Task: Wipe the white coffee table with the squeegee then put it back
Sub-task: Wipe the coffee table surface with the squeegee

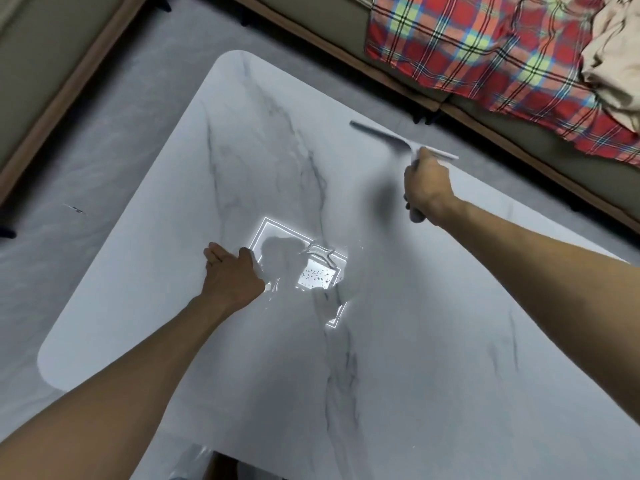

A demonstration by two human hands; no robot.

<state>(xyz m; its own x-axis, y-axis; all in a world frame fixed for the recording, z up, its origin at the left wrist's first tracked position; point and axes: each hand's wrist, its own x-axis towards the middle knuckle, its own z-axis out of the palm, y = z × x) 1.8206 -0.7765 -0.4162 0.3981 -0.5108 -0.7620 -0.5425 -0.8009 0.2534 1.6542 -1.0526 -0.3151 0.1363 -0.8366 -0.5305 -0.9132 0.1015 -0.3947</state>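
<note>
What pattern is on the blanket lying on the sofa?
The blanket is plaid: red with blue, yellow-green, white and black lines, clearest in the head view.

Right hand [427, 188] fisted, arm outstretched, left hand [230, 275] flat, fingers spread

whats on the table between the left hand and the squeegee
In the head view, no object: only bare marble tabletop with grey veins, a bright ceiling-light reflection beside the left hand, and the blurred shadow under the squeegee held by the right hand.
</note>
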